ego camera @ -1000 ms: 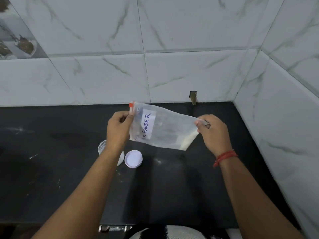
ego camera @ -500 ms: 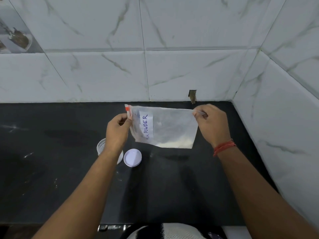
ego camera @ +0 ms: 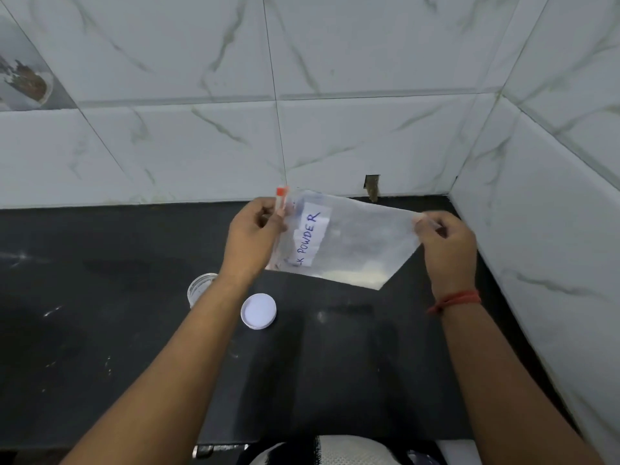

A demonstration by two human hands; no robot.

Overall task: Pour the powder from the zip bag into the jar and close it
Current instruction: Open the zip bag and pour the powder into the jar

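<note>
Here, a black counter (ego camera: 100, 347) in a corner of white marbled tiles (ego camera: 352, 135), with a small dark notch (ego camera: 371, 184) at the foot of the back wall. On the counter, a clear open jar (ego camera: 198, 287), half hidden behind the left forearm, and just beside it to the right a white lid (ego camera: 258, 311) lying flat, apart from the jar. Scattered pale specks across the dark surface. At the bottom edge, a patch of white textured cloth (ego camera: 335, 453).

Above the counter, held in the air: a clear zip bag (ego camera: 355, 243), tilted, its zip end to the left with an orange-red slider (ego camera: 281, 192) sticking up. White powder (ego camera: 352, 275) gathered along the lower edge, toward the bottom right corner. On the bag, a white label (ego camera: 310, 238), turned on its side, with blue handwriting: "POWDER" clear, before it a "K", earlier letters hidden.

Left hand (ego camera: 253, 241) pinching the zip end just under the slider. Right hand (ego camera: 446, 245) pinching the opposite top corner between thumb and fingertips. Red thread (ego camera: 456, 299) round the right wrist.
</note>
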